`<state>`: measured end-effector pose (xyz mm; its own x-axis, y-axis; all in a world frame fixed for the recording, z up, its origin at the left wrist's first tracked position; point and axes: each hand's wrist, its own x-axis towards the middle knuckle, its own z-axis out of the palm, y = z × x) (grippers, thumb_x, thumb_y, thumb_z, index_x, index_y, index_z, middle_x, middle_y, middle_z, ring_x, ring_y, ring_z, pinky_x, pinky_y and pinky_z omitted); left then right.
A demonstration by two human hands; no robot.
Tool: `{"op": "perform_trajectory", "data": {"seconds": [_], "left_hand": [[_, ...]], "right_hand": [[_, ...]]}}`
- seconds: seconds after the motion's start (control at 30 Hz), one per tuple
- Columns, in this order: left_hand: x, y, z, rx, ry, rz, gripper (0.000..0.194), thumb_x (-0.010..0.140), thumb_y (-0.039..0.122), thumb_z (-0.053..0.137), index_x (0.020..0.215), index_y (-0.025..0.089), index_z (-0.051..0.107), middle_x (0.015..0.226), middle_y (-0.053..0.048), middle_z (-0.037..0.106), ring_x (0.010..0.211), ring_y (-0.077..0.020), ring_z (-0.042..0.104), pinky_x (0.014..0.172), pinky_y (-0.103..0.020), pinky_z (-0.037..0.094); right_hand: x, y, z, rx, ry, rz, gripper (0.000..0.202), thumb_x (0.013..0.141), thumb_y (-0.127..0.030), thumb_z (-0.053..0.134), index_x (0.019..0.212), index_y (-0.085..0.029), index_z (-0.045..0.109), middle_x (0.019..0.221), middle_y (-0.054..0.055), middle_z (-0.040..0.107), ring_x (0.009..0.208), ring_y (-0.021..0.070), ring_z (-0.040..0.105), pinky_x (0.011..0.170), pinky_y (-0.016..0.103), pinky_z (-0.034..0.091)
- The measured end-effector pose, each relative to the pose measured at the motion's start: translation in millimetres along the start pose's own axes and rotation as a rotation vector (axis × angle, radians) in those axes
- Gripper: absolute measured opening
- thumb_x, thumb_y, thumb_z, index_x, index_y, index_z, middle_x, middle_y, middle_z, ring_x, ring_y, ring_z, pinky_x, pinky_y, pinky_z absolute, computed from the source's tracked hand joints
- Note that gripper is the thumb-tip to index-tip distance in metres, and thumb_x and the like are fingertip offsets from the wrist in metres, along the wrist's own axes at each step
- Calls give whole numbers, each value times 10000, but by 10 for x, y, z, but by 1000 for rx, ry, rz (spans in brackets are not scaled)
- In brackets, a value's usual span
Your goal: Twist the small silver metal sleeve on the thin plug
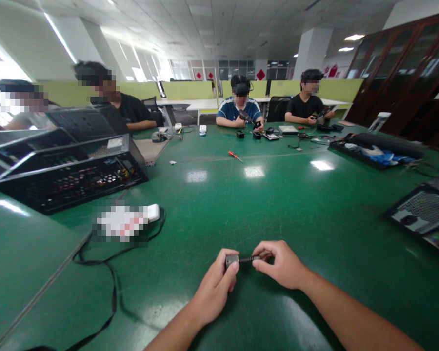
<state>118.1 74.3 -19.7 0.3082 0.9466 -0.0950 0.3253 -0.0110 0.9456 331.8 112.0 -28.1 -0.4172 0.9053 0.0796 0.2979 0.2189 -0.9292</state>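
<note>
Just above the green table, near its front edge, my left hand pinches a small grey cylindrical piece between thumb and fingers. A thin dark shaft runs from that piece toward the right. Its other end, a dark narrow tip, is held between the thumb and fingertips of my right hand. The two hands are a short gap apart, with the shaft lying level between them. Whether the piece and the shaft are one part, I cannot tell.
Open black computer cases stand at left and right. A black cable curls at the left. An orange screwdriver lies mid-table. Several people sit across the table, near small parts and a black tray.
</note>
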Motion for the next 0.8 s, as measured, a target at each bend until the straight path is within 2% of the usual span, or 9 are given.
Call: {"op": "perform_trajectory", "data": {"seconds": [0.33,0.8], "left_hand": [[-7,15,-4,-15,5,4,316,982,460,362,1119,196,470,623,52,484,574,-148,449,600,-272,372],[16,0,14,-83,21,-22,330,970,473,380,1109,189,476,601,48,491,550,-152,460,557,-259,371]], "right_hand": [[18,43,-22,9,-27,-26,89,787,-227,648,827,-150,668,710,31,700,636,150,646,642,252,511],[48,92,-59,131,-54,47,111,791,-246,659,809,-140,631,663,35,684,601,155,661,601,250,501]]}}
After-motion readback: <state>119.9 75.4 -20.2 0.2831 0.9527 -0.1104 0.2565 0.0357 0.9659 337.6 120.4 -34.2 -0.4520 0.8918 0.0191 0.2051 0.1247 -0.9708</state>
